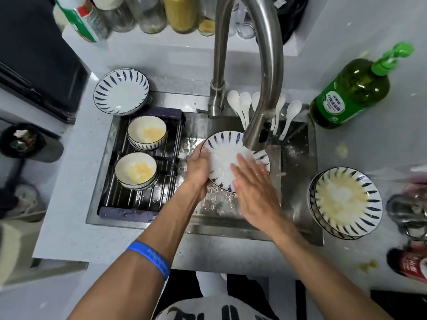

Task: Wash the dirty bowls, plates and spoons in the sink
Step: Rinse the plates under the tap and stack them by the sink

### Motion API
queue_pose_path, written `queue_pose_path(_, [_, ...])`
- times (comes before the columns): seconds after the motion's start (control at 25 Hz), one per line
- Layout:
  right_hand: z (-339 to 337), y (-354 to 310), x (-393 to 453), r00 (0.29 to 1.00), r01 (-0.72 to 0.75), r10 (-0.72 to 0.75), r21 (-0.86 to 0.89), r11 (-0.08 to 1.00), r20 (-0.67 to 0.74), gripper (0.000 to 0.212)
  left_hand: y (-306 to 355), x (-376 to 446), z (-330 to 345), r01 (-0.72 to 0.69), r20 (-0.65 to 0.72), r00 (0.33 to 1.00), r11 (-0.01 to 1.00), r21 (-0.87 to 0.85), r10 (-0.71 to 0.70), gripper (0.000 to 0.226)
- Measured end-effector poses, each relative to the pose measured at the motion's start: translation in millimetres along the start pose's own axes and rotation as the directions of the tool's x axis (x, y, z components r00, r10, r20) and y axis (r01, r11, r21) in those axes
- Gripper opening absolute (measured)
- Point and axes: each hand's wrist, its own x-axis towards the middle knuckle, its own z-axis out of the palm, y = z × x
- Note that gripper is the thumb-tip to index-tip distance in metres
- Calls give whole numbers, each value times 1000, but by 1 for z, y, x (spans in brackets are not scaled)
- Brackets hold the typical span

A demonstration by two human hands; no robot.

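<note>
A white plate with blue stripes (227,144) is held over the sink (298,172) under the running faucet (258,132). My left hand (198,167) grips its left rim. My right hand (254,181) lies flat on the wet plate face, fingers straight. Two stacks of bowls with yellow residue (146,132) (136,169) sit on the rack (143,199) at the sink's left. A dirty stack of striped plates (345,200) stands on the counter to the right. A clean-looking striped plate (121,91) rests at the back left. Several white spoons (245,105) lie behind the faucet.
A green dish soap bottle (351,95) stands at the back right. Jars and bottles (147,15) line the shelf behind the sink. A red can (411,262) and a metal item (411,213) sit at the right edge. A yellow spill (367,265) marks the counter.
</note>
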Motion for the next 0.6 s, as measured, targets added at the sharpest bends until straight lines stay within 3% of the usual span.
queue_pose_path(0.08, [4, -6, -4, 949, 251, -263, 88, 964, 172, 56, 1, 11, -1, -21, -5, 1000, 999, 40, 21, 32])
queue_pose_path(0.16, [5, 4, 8, 940, 336, -338, 55, 940, 54, 49, 15, 13, -6, 21, -9, 1000, 999, 34, -21, 34])
queue_pose_path(0.24, [10, 4, 17, 952, 305, -302, 60, 950, -56, 49, 24, 8, -8, 35, 10, 999, 999, -38, -35, 35])
queue_pose_path(0.28, [12, 1, 19, 975, 221, -210, 196, 955, -73, 44, 28, -3, -6, 22, 62, 998, 1000, -17, -21, 40])
queue_pose_path(0.32, [11, -6, 20, 999, 43, -31, 416, 908, -36, 37, 25, -15, -1, -17, 133, 991, 999, 38, 12, 49])
queue_pose_path(0.36, [10, -11, 21, 987, -146, 153, 672, 726, 50, 30, 18, -28, 9, -105, 212, 975, 978, 181, 66, 56])
queue_pose_path(0.4, [8, -11, 22, 943, -271, 300, 858, 436, 145, 28, 4, -38, 20, -234, 281, 950, 904, 357, 134, 58])
queue_pose_path(0.44, [5, -8, 20, 892, -302, 397, 937, 174, 214, 29, -8, -43, 33, -382, 337, 914, 753, 535, 224, 60])
queue_pose_path(0.52, [-2, -4, 11, 811, -258, 471, 934, -246, 348, 27, -17, -34, 58, -585, 504, 810, 376, 718, 298, 57])
queue_pose_path(0.56, [-7, -3, 6, 788, -212, 481, 902, -376, 385, 26, -11, -22, 71, -624, 564, 780, 277, 730, 271, 55])
queue_pose_path(0.6, [-12, -3, 1, 782, -163, 485, 880, -446, 391, 27, 1, -9, 82, -619, 575, 786, 280, 734, 228, 51])
